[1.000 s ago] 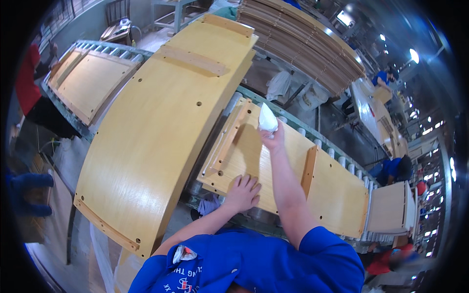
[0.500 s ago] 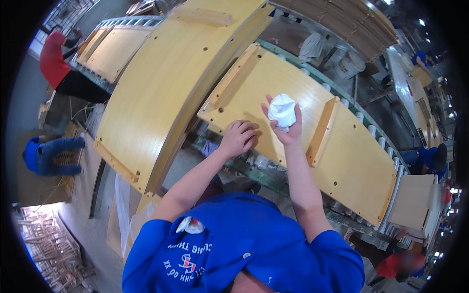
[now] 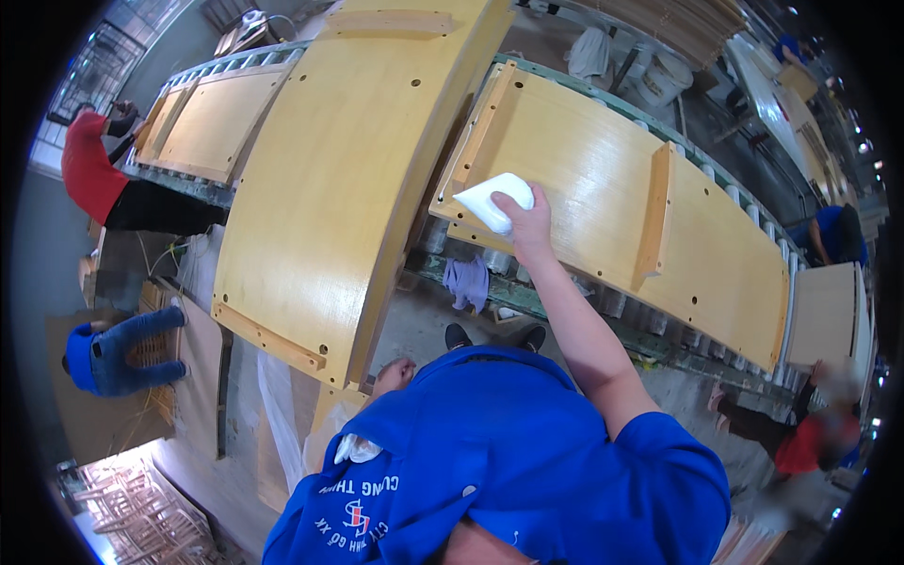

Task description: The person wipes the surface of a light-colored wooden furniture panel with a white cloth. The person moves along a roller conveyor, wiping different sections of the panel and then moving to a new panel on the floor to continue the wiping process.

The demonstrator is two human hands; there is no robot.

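In my right hand (image 3: 529, 224) is a soft white bag (image 3: 492, 203), pinched between the fingers and thumb, its narrow tip pointing left. I hold it over the near left corner of a pale wooden panel (image 3: 584, 151), just beside the wooden strip (image 3: 487, 124) near that panel's left end. A thin white line shows along the panel's end edge. My left hand (image 3: 394, 375) is low by my waist, partly covered by my shirt; its visible fingers look curled in, with nothing seen in them.
A large stacked wooden panel (image 3: 315, 188) stands at my left. The right panel lies on a roller conveyor (image 3: 617, 303); a purple cloth (image 3: 466, 282) hangs from its near side. A second wooden strip (image 3: 656, 212) crosses the panel. People work at left and right.
My left hand has dropped from the panel to my waist. My right hand has turned over and moved left, with the white bag now tipped toward the panel's left end.
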